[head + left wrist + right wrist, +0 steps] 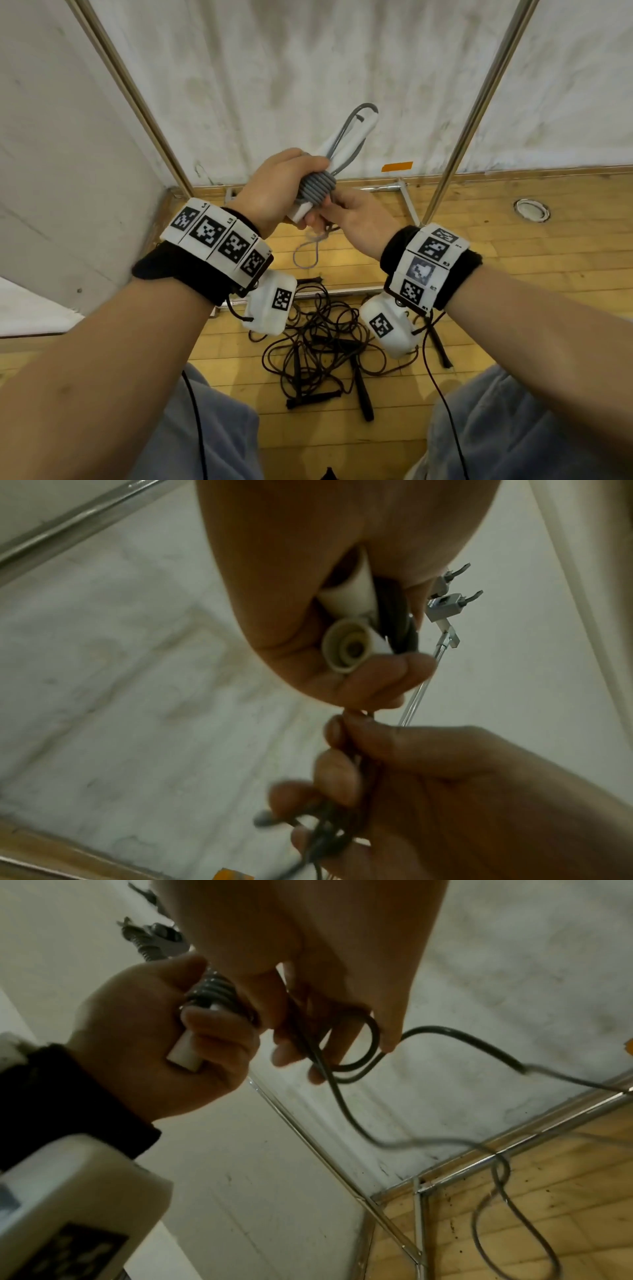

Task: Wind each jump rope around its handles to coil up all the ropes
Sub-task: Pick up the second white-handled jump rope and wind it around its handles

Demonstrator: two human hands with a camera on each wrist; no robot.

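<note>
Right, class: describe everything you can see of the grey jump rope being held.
The grey jump rope has two white, plastic-looking handles held side by side, raised above the floor. Grey cord is wound in tight turns around them. The left hand grips the bundle; the right hand holds the loose, dangling tail.

- Pale, stained backdrop sheet (308,68) hanging at the back, creased and blotched with grey.
- Plain grey wall (51,137) to the left, meeting the sheet at a corner.
- Two slanted metal poles (137,99), rising from a metal base frame (394,187) on the floor.
- Wooden plank floor (513,260), yellow-brown.
- Strip of orange tape (397,167) low on the sheet.
- Round metal floor socket (531,210) at right.
- Even, soft indoor light.
</note>
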